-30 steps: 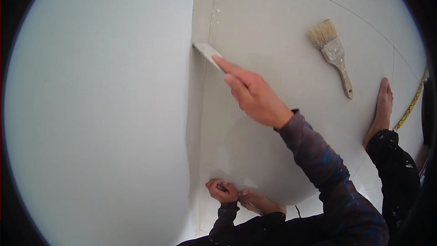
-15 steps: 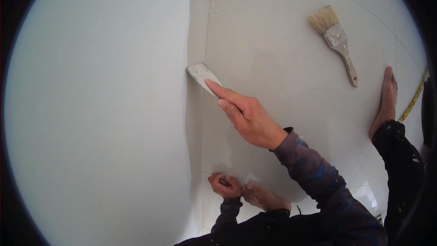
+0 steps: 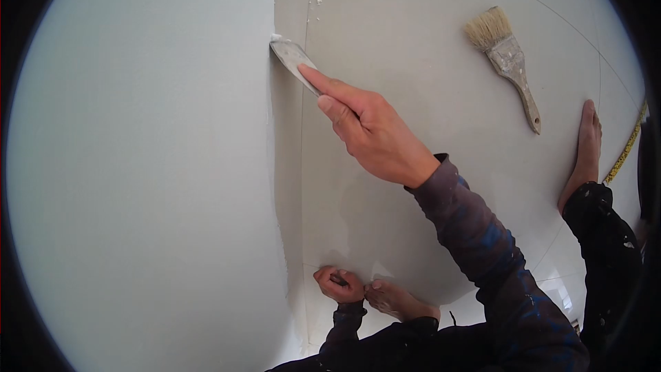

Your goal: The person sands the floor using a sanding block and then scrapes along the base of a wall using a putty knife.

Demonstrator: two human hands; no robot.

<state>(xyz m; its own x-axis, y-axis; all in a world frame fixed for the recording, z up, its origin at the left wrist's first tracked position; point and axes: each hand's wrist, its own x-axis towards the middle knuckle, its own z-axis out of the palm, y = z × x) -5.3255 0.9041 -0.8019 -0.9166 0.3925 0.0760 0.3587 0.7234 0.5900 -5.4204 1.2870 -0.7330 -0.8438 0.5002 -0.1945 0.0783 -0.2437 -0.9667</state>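
My right hand (image 3: 379, 131) grips a flat metal scraper (image 3: 295, 60), its index finger stretched along the blade. The scraper's edge touches the lower border of the white wall (image 3: 151, 165), where it meets the baseboard strip (image 3: 288, 165). A small bit of white material sits at the blade's corner. My left hand (image 3: 339, 284) is closed near the baseboard, beside my left foot, around a small dark thing I cannot make out. A wide brush (image 3: 508, 58) with pale bristles and a stained handle lies on the floor tiles (image 3: 413, 41), to the right of my right hand.
White crumbs (image 3: 318, 1) are scattered along the baseboard at the top. My left foot (image 3: 396, 300) is near the left hand, and my right foot (image 3: 586, 145) is at the right. A yellow speckled strip (image 3: 625, 148) lies beyond it.
Over the last second the scraper first moved down along the wall's edge, then back up, and white material now shows at its corner. My left hand has stayed closed in about the same place.
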